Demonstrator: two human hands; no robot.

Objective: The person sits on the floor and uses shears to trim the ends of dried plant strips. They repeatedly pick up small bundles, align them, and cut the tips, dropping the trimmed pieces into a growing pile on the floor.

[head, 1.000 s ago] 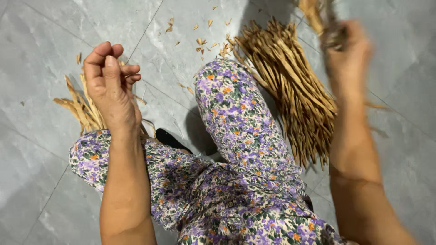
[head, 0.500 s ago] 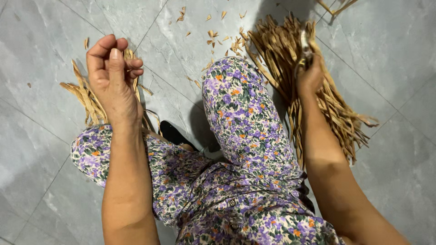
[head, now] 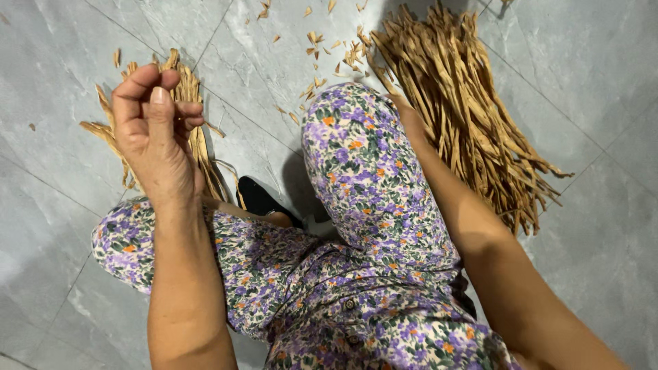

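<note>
A floor (head: 589, 82) of large grey marbled tiles fills the frame, its thin grout lines running diagonally from the upper left and across the right side, lit softly and evenly, with small tan chips (head: 322, 41) scattered over it near the top centre.

soft even daylight, faint shadows, sharp focus

Dry fibrous strips (head: 473, 116), glossy stone floor (head: 603, 68)
</note>
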